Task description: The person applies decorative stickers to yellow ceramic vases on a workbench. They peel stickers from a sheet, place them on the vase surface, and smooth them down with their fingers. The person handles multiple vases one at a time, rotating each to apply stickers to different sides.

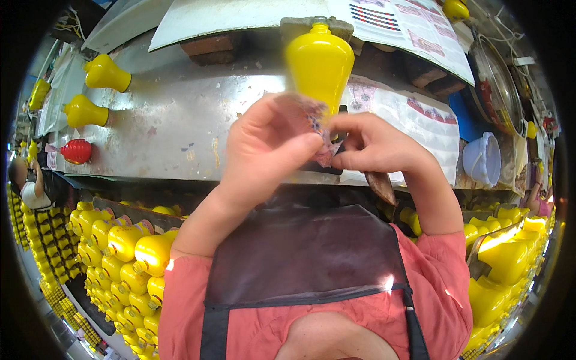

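Two yellow vases (108,73) rest on the left of the metal bench (180,102), near a small red one (77,151), seemingly parked out of the way. Centre, the left hand (258,141), half curled, pinches a crumpled patterned sheet (324,155). Just beyond, a larger-looking yellow vase (320,60) points its neck at a grey block (291,27), likely for steadiness. The right hand (375,144), fingers nearly together, seems to grip the sheet's right edge, perhaps for control.
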{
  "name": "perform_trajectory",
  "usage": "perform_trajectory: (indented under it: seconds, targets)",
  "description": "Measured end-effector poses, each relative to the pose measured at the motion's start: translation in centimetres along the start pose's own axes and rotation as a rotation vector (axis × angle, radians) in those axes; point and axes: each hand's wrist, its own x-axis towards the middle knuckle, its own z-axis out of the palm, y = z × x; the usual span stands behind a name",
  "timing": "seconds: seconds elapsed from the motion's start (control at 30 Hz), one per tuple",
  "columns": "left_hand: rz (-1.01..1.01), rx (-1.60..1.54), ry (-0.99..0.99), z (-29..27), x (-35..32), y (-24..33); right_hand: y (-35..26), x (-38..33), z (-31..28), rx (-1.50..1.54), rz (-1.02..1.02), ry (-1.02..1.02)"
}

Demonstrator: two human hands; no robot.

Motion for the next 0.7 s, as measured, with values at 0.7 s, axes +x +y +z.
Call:
perform_trajectory:
  seconds: [0.7]
  targets:
    - [-0.219,0.014,0.481,-3.2,-0.6,-6.3,4.5,0.3,-3.7,-0.324,0.129,0.218]
